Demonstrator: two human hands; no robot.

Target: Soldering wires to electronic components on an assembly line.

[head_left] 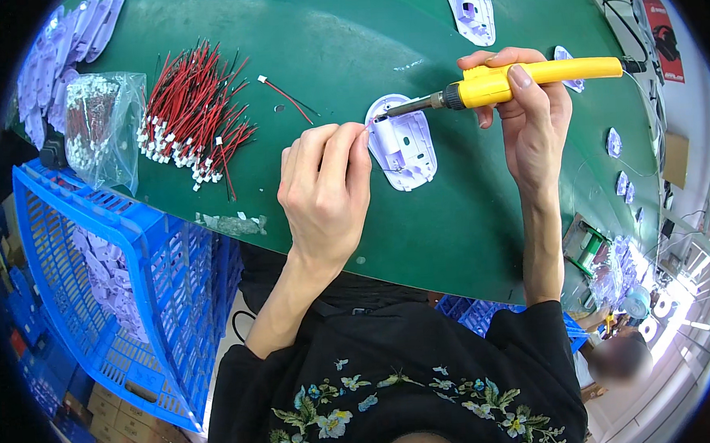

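A yellow-handled soldering iron (507, 82) lies in the grip of my right hand (534, 107). Its metal tip reaches left to the upper edge of a pale lilac plastic housing (407, 150), which rests on the green table with its hollow inside facing up. My left hand (326, 187) is closed in a pinch at the housing's upper left rim, close to the iron's tip. What sits between those fingertips is too small to make out. Just beyond my left hand, a single red-and-black wire with a white connector (286, 98) lies on the table.
Left on the green table (465, 209) are a heap of red-and-black connector wires (199, 109), a clear bag of them (101, 126) and stacked lilac housings (55, 60). Another housing (471, 12) lies far off. A blue crate (135, 255) stands left; a green spool (588, 251) sits right.
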